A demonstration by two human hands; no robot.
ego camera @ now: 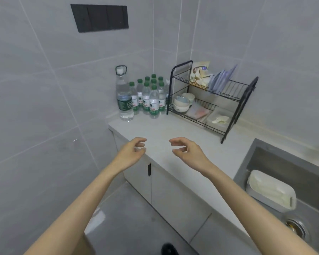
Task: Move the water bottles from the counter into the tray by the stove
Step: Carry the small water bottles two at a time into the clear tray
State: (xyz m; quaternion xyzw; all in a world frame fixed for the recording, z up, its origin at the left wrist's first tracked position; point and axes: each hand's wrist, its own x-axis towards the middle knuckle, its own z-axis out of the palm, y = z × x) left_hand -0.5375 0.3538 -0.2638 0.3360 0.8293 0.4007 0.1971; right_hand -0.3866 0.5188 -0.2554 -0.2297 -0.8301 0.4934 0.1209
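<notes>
Left hand [132, 153] & right hand [187, 152] are held over the counter [160, 131], fingers curled loosely apart, nothing gripped. Small green-capped water bottles [151, 97] are clustered upright in the far corner, beside a big bottle [123, 100] & dish rack [210, 100].

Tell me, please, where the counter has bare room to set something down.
The counter is bare in front of the small water bottles, between them and both open hands, left hand and right hand, reaching right to the sink. The back corner is crowded: the bottles, a large bottle and the dish rack.
</notes>
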